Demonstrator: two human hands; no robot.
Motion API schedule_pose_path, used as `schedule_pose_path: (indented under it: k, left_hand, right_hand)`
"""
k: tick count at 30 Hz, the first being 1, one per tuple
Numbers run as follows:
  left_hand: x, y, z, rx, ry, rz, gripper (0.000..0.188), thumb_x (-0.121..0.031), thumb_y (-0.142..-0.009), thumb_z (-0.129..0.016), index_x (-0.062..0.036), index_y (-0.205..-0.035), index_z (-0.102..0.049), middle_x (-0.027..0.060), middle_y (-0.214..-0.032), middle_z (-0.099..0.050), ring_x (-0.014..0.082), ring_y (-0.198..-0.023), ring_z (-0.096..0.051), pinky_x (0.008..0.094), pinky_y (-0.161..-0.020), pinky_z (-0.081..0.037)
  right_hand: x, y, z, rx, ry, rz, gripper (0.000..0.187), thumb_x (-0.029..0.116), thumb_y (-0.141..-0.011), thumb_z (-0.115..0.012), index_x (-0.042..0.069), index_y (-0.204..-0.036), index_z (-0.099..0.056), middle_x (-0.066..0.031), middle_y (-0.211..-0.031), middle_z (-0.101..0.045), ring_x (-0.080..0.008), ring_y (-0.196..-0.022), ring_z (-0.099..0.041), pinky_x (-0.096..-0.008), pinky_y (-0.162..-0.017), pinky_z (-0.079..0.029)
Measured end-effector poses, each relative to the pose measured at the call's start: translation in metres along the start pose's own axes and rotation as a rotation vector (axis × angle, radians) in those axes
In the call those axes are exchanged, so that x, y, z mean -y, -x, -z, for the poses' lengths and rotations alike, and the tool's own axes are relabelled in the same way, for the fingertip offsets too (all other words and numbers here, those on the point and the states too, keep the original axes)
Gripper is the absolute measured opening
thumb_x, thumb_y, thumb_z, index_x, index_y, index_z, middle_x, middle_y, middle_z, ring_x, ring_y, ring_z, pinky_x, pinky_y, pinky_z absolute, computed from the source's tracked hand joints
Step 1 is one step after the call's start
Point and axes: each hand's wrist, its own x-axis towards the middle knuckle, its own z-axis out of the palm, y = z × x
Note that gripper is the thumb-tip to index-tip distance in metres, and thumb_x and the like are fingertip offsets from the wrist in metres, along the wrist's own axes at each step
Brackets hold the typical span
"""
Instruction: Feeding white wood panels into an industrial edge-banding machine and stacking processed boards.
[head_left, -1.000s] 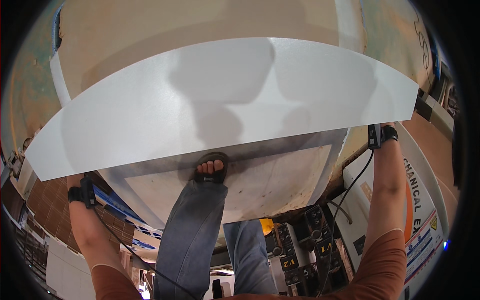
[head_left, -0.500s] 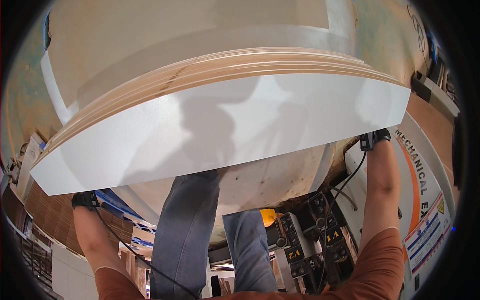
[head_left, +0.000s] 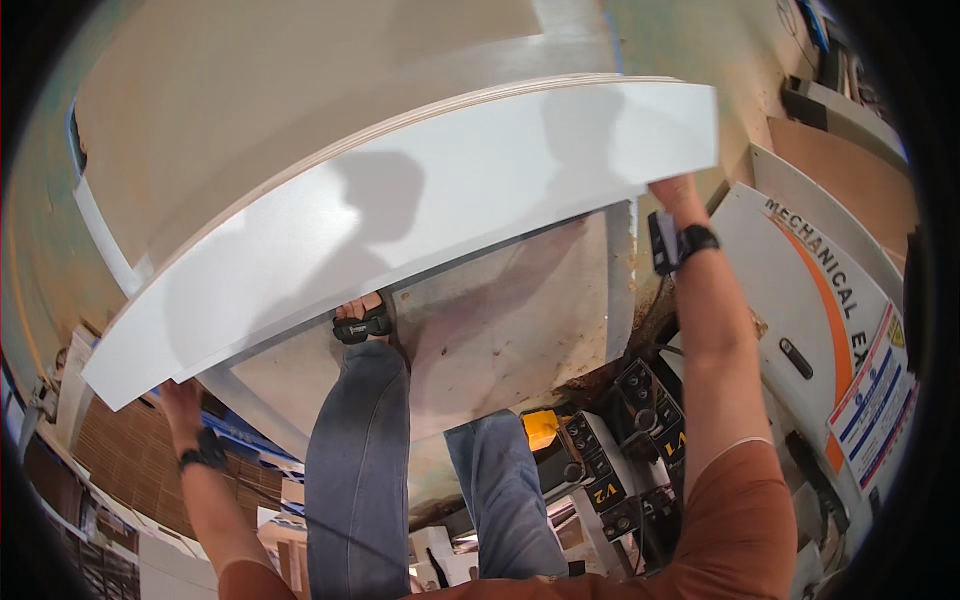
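A stack of long white-faced boards (head_left: 480,170) spans the view, tilted, its right end farther from me than its left. Pale edges of several layers show along the far side. My left hand (head_left: 183,408) grips the near edge close to the left end, its fingers mostly hidden beneath. My right hand (head_left: 678,195) holds the near edge by the right end, also with its fingers tucked under. Each wrist has a black strap, and a small dark device (head_left: 664,243) sits by the right one. Under the boards is a stained, pale platform (head_left: 510,320).
My sandalled foot (head_left: 362,322) rests on the platform, close to the boards' near edge. Black control blocks (head_left: 600,480) and a yellow part (head_left: 540,430) lie below. To the right stands a white machine cover (head_left: 790,290) with an orange stripe. A large beige sheet (head_left: 300,60) extends beyond the boards.
The boards have moved away from me, their right end most, and fewer layer edges show. Both hands have gone with them. More of the platform and my foot now show.
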Motion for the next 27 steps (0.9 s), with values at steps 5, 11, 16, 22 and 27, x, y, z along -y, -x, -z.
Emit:
schedule_pose_path:
  k: [5, 11, 16, 22, 27]
  left_hand:
    - [0.081, 0.134, 0.001, -0.372, 0.065, 0.187, 0.031, -0.037, -0.080, -0.047, -0.0110, -0.096, -0.040, 0.0055, -0.087, -0.046, 0.0174, -0.078, -0.048, 0.0334, -0.067, -0.043]
    - [0.096, 0.282, -0.125, -0.115, 0.084, 0.451, 0.040, -0.034, -0.078, -0.049, -0.0050, -0.101, -0.034, 0.0181, -0.106, -0.040, 0.0323, -0.092, -0.047, 0.0442, -0.078, -0.041]
    - [0.085, 0.410, -0.204, 0.095, 0.231, 0.352, 0.032, -0.035, -0.080, -0.044, -0.0057, -0.093, -0.047, 0.0104, -0.090, -0.053, 0.0251, -0.088, -0.050, 0.0393, -0.079, -0.040]
    - [0.136, 0.521, -0.254, 0.515, 0.083, 0.346, 0.041, -0.032, -0.082, -0.042, -0.0043, -0.112, -0.040, 0.0107, -0.107, -0.045, 0.0251, -0.099, -0.042, 0.0391, -0.085, -0.035]
    - [0.130, 0.618, -0.341, 0.655, -0.215, 0.397, 0.044, -0.028, -0.083, -0.039, -0.0036, -0.119, -0.031, 0.0133, -0.126, -0.028, 0.0266, -0.110, -0.033, 0.0407, -0.091, -0.029]
  right_hand:
    - [-0.052, 0.158, 0.074, -0.405, -0.189, -0.336, 0.067, 0.054, -0.080, -0.027, 0.003, -0.123, -0.027, -0.0140, -0.123, -0.033, -0.0246, -0.113, -0.030, -0.0387, -0.094, -0.023]
    - [-0.052, 0.404, 0.045, -0.101, -0.144, -0.969, 0.031, 0.032, -0.083, -0.041, 0.007, -0.099, -0.047, -0.0088, -0.089, -0.055, -0.0208, -0.074, -0.055, -0.0339, -0.065, -0.045]
    - [0.038, 0.477, 0.051, 0.128, 0.024, -0.764, 0.033, 0.030, -0.082, -0.044, 0.006, -0.104, -0.045, -0.0073, -0.095, -0.055, -0.0160, -0.077, -0.054, -0.0282, -0.065, -0.045]
    - [0.157, 0.556, 0.099, -0.034, -0.024, -0.272, 0.031, 0.026, -0.083, -0.044, 0.003, -0.105, -0.044, -0.0095, -0.092, -0.054, -0.0150, -0.070, -0.053, -0.0264, -0.059, -0.045]
    - [0.189, 0.670, 0.132, -0.178, -0.160, -0.112, 0.030, 0.027, -0.083, -0.044, 0.003, -0.101, -0.045, -0.0090, -0.090, -0.055, -0.0147, -0.069, -0.053, -0.0262, -0.058, -0.045]
